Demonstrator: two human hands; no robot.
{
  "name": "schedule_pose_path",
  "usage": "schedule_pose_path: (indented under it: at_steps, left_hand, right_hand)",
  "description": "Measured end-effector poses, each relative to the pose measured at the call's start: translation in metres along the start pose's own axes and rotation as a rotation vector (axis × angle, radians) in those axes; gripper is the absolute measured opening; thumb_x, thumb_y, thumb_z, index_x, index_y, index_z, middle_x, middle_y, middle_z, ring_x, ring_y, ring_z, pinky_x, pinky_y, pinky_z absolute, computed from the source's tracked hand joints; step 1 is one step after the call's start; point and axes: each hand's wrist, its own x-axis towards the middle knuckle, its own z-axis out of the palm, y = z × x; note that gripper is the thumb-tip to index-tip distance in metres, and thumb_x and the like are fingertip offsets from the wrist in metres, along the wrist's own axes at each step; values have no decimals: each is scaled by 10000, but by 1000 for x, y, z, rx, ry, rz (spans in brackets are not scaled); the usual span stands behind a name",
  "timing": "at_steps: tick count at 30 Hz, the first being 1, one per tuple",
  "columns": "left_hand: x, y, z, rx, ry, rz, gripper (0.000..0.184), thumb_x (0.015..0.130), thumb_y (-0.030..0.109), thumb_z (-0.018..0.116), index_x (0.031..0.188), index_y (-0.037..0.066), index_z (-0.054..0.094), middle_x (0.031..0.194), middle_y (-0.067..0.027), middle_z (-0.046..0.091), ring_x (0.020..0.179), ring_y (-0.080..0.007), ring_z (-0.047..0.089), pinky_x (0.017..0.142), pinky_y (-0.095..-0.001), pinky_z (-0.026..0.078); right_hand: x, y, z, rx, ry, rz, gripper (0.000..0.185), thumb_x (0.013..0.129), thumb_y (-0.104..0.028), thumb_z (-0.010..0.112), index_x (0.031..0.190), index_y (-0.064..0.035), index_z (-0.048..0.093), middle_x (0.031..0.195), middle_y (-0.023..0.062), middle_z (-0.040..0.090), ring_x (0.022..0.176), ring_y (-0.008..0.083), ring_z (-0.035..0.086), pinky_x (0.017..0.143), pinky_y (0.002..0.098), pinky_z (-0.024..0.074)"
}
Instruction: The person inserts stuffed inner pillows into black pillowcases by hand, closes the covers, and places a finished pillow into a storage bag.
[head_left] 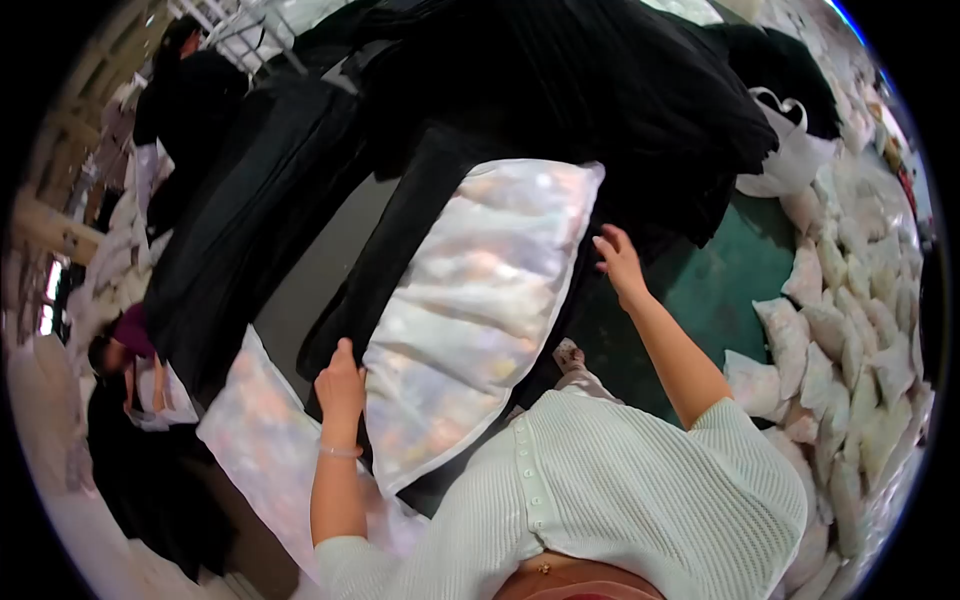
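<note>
A white translucent pillow-shaped bag (480, 290), with pale pink, orange and blue contents showing through, lies slantwise on folded black cloth (400, 235) in front of me. My left hand (342, 384) is at the bag's lower left edge, beside the black cloth. Its fingers are bent together, and what they hold, if anything, is hidden. My right hand (621, 266) is off the bag's right edge, apart from it, with fingers loosely curled and spread and nothing in them. A second similar bag (262, 430) lies below my left hand, partly behind my forearm.
Large heaps of black cloth (630, 90) fill the far side. Many small stuffed white bags (840, 330) are piled at the right, by a white carrier bag (790, 160) and green floor (735, 270). Two other people (195, 100) are at the left, one in purple (132, 330).
</note>
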Motion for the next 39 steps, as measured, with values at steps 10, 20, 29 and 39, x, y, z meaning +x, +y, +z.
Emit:
schedule_pose_path:
  at_steps: [10, 20, 29, 39]
  left_hand:
    - [106, 293, -79, -156, 339, 528, 783, 717, 217, 792, 1401, 66, 442, 1393, -198, 471, 1215, -404, 497, 994, -467, 412]
    - [186, 301, -42, -278, 83, 450, 846, 642, -144, 613, 1422, 136, 443, 1370, -171, 514, 1229, -375, 510, 973, -423, 447]
    - [201, 253, -70, -572, 56, 133, 754, 671, -102, 501, 1392, 116, 487, 1343, -133, 567, 1246, -284, 540, 932, -308, 485]
    - [201, 199, -50, -689, 228, 61, 711, 693, -118, 503, 1374, 85, 488, 1358, -136, 548, 1247, -286, 520, 1030, -336, 403]
  right_hand:
    - [33, -41, 36, 741, -321, 265, 339, 986, -378, 373, 1103, -101, 530, 1084, 71, 605, 927, 185, 581, 734, 341, 491]
    - [69, 16, 56, 39, -648, -482, 260, 755, 22, 521, 982, -28, 639, 1120, 142, 603, 1045, 293, 587, 943, 355, 471]
    - [101, -25, 131, -1019, -883, -941, 331, 836, -157, 570, 1156, -138, 649, 1168, 40, 649, 842, 206, 672, 615, 355, 504]
    - [115, -45, 189, -1392, -996, -921, 147, 831, -222, 604, 864, -170, 738, 799, -15, 700, 572, 195, 646, 340, 393, 410]
